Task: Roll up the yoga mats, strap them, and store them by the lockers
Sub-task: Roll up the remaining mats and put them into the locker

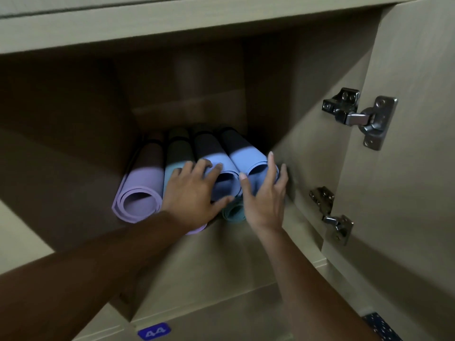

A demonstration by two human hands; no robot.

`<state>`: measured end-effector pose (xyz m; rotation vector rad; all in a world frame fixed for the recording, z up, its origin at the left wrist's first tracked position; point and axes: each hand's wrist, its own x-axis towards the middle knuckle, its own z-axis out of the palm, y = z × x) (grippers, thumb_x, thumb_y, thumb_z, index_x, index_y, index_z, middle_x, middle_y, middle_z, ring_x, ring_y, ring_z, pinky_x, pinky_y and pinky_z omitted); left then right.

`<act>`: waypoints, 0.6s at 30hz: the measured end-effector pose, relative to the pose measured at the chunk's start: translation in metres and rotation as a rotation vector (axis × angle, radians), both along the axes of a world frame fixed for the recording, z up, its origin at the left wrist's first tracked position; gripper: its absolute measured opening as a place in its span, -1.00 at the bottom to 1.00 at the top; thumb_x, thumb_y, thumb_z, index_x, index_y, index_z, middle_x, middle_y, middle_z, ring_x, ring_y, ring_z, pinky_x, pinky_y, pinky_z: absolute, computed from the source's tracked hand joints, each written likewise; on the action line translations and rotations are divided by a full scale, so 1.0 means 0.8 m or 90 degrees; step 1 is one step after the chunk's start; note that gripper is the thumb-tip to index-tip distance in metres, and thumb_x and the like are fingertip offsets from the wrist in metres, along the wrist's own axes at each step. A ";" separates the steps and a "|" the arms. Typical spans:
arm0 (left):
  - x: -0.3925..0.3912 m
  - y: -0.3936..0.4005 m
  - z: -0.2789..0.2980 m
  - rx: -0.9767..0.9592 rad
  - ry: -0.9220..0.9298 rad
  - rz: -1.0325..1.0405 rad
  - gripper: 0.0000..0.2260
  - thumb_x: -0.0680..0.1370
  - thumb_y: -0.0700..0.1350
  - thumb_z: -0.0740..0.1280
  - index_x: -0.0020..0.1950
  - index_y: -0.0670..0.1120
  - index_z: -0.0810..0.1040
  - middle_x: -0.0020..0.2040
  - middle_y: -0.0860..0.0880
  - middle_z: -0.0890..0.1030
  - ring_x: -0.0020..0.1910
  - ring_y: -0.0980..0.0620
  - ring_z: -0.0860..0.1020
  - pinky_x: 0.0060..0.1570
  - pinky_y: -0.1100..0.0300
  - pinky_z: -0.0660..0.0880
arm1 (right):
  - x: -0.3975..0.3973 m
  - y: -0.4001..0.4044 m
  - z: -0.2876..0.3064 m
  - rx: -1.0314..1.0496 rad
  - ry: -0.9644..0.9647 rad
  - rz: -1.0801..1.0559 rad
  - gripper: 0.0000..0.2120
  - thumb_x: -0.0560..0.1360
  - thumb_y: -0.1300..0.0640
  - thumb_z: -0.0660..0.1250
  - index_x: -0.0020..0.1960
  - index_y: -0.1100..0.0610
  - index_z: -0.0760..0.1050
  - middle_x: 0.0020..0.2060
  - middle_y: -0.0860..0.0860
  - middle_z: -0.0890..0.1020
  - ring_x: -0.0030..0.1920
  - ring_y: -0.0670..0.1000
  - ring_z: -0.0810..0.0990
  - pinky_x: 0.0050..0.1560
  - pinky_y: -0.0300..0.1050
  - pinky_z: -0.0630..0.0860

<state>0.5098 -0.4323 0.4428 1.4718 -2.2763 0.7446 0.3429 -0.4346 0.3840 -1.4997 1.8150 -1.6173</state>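
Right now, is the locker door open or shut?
Open. The locker door is swung out to the right, its hinges exposed, and both hands reach the rolled mats inside.

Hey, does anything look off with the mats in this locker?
Mostly tidy. One teal mat sits low in front, beneath the blue mats, not in the row with the purple mat. Left hand and right hand touch the blue rolls.

Five rolled mats (142, 183), two hinges (359, 116).

rolled mats lie side by side in the locker (307, 148): lilac (141, 188), teal (176, 153), two blue (246, 156).
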 end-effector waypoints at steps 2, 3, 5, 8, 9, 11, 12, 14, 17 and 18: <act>0.009 0.002 -0.011 -0.008 -0.060 -0.016 -0.19 0.46 0.46 0.14 0.54 -0.04 0.36 0.33 -0.12 0.51 0.16 -0.20 0.51 0.05 -0.07 0.48 | -0.001 0.002 -0.010 -0.001 0.021 0.003 -0.17 0.55 -0.35 0.28 0.66 -0.18 -0.06 0.63 0.18 0.02 0.58 0.24 0.18 0.41 0.14 0.38; 0.014 0.001 -0.014 -0.009 -0.081 -0.016 -0.17 0.47 0.47 0.15 0.56 -0.05 0.33 0.36 -0.13 0.50 0.16 -0.22 0.52 0.05 -0.08 0.49 | -0.001 0.001 -0.013 0.001 0.025 0.001 -0.15 0.54 -0.36 0.29 0.65 -0.19 -0.06 0.62 0.18 0.04 0.56 0.25 0.21 0.38 0.15 0.41; 0.019 -0.009 -0.010 -0.008 -0.107 -0.012 -0.18 0.46 0.46 0.19 0.55 -0.04 0.34 0.37 -0.14 0.48 0.16 -0.24 0.53 0.03 -0.10 0.51 | 0.001 -0.001 -0.014 0.001 0.021 -0.005 -0.13 0.52 -0.36 0.32 0.66 -0.16 -0.05 0.61 0.18 0.09 0.53 0.25 0.26 0.35 0.15 0.46; 0.019 -0.034 0.008 0.014 -0.128 0.026 -0.22 0.42 0.47 0.16 0.47 -0.03 0.40 0.31 -0.13 0.48 0.12 -0.23 0.52 -0.01 -0.08 0.49 | 0.003 -0.005 -0.012 -0.001 0.014 -0.021 -0.11 0.52 -0.34 0.34 0.67 -0.09 -0.01 0.59 0.16 0.13 0.53 0.22 0.28 0.36 0.15 0.45; 0.022 -0.042 0.012 0.018 -0.130 0.039 -0.21 0.41 0.49 0.13 0.43 -0.04 0.43 0.27 -0.13 0.50 0.10 -0.23 0.53 -0.03 -0.08 0.48 | 0.004 -0.004 -0.012 0.003 0.014 -0.020 -0.11 0.52 -0.34 0.34 0.67 -0.09 -0.02 0.60 0.16 0.13 0.53 0.22 0.27 0.35 0.15 0.45; 0.029 -0.052 0.011 0.032 -0.135 0.049 -0.16 0.38 0.53 0.07 0.38 -0.07 0.46 0.20 -0.14 0.53 0.07 -0.23 0.54 -0.05 -0.08 0.46 | 0.004 -0.003 -0.014 0.007 0.018 -0.011 -0.12 0.54 -0.32 0.33 0.67 -0.10 -0.04 0.60 0.15 0.12 0.53 0.22 0.27 0.33 0.13 0.45; 0.031 -0.055 0.006 0.036 -0.143 0.052 -0.14 0.37 0.54 0.08 0.38 -0.08 0.46 0.19 -0.14 0.53 0.07 -0.22 0.54 -0.04 -0.08 0.46 | 0.002 -0.004 -0.014 0.007 0.021 -0.008 -0.12 0.53 -0.32 0.33 0.67 -0.10 -0.05 0.60 0.14 0.12 0.53 0.21 0.28 0.31 0.12 0.46; 0.029 -0.056 -0.003 0.031 -0.152 0.058 -0.16 0.37 0.52 0.11 0.38 -0.08 0.45 0.19 -0.13 0.54 0.09 -0.21 0.53 -0.01 -0.08 0.45 | -0.003 -0.006 -0.014 0.008 0.026 -0.004 -0.11 0.52 -0.33 0.34 0.66 -0.11 -0.05 0.59 0.13 0.14 0.51 0.19 0.31 0.27 0.07 0.47; 0.021 -0.053 -0.007 0.036 -0.146 0.070 -0.17 0.37 0.51 0.11 0.41 -0.06 0.41 0.22 -0.13 0.53 0.12 -0.21 0.52 0.04 -0.08 0.44 | -0.008 -0.005 -0.016 0.011 0.024 0.004 -0.10 0.51 -0.33 0.36 0.66 -0.11 -0.03 0.57 0.11 0.17 0.47 0.17 0.35 0.22 0.02 0.48; 0.020 -0.053 -0.007 0.044 -0.141 0.075 -0.16 0.37 0.52 0.10 0.42 -0.05 0.39 0.24 -0.13 0.52 0.14 -0.21 0.51 0.06 -0.08 0.44 | -0.008 -0.005 -0.017 0.014 0.023 0.008 -0.09 0.50 -0.32 0.37 0.66 -0.11 -0.03 0.57 0.10 0.18 0.47 0.17 0.36 0.20 0.01 0.48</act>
